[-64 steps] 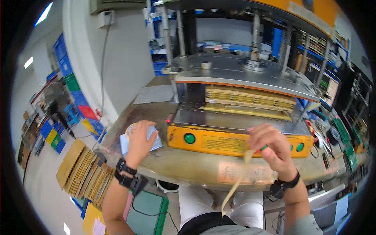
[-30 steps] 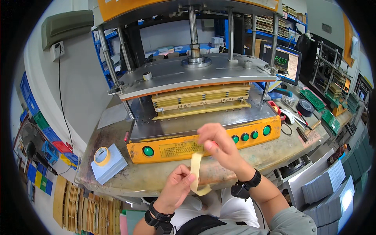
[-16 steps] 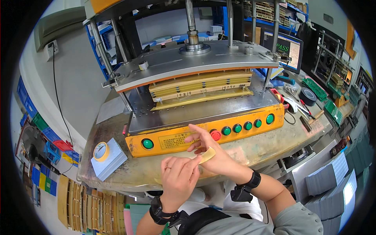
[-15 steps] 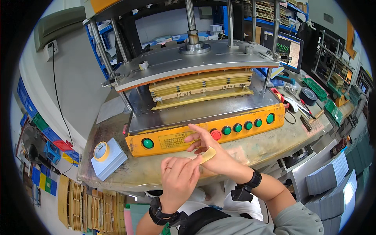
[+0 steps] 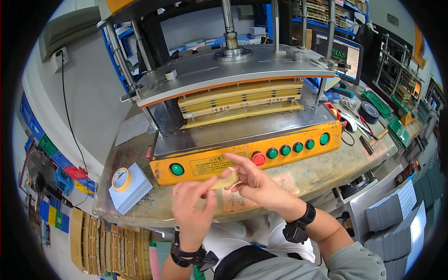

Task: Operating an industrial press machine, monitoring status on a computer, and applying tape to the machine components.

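A short strip of yellowish tape (image 5: pixel 224 181) spans the gap between my hands, in front of the yellow press. One end is pinched in the fingertips of my left hand (image 5: pixel 192 207). My right hand (image 5: pixel 261 186) has its fingers bent around the other end, its index finger reaching forward; the exact contact there is partly hidden. Both hands are above the front edge of the worktable (image 5: pixel 280 186). To the left, a roll of yellow tape (image 5: pixel 121 180) lies on a stack of blue-grey sheets (image 5: pixel 135 191).
The press's front panel (image 5: pixel 212 165) bears green buttons and a red one. Under its metal plate (image 5: pixel 233 70) sits a layered wooden fixture (image 5: pixel 240 100). Black tape (image 5: pixel 368 113) and tools lie right. Wooden boards (image 5: pixel 109 252) stand lower left, grey stacks (image 5: pixel 389 219) lower right.
My left hand has moved left and slightly up. The strip has shifted left, away from the right palm to between both hands' fingers. My right fingers have curled more.
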`<state>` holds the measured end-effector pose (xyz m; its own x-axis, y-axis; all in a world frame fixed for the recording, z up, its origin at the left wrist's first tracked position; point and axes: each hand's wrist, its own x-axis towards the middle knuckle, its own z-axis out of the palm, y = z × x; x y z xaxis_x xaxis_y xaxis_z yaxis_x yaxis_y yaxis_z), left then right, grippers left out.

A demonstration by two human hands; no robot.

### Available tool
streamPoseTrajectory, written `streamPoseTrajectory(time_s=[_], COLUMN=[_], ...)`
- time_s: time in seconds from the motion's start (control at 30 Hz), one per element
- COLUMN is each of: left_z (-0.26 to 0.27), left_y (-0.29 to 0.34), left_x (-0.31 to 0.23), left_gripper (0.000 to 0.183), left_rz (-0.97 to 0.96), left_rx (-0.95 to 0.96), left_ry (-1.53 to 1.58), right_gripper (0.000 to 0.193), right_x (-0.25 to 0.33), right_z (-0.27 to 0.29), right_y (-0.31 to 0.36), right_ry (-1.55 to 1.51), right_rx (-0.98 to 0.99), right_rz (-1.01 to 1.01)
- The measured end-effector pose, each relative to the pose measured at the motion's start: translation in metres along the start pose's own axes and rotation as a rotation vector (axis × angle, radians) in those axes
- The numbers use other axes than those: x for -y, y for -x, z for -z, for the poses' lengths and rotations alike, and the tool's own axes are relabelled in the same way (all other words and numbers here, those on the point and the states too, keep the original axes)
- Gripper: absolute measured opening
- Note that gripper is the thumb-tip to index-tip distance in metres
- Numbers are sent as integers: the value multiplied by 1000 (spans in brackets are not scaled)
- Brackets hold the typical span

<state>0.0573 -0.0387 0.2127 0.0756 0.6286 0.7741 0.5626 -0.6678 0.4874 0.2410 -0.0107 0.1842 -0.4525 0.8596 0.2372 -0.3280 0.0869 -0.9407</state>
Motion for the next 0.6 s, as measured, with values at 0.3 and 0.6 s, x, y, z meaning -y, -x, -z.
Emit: streamPoseTrajectory(time_s=[0.3, 0.6], left_z=[-19, 11], left_y=[22, 4], left_x=[-6, -2], left_gripper=[32, 28], left_rz=[-334, 222], left_rx=[212, 123], left_ry=[-254, 140], right_gripper=[80, 73], right_x=[8, 4], right_z=[-8, 13], right_y=[3, 8], right_ry=[26, 23], right_rx=[-58, -61], right_rz=[62, 59])
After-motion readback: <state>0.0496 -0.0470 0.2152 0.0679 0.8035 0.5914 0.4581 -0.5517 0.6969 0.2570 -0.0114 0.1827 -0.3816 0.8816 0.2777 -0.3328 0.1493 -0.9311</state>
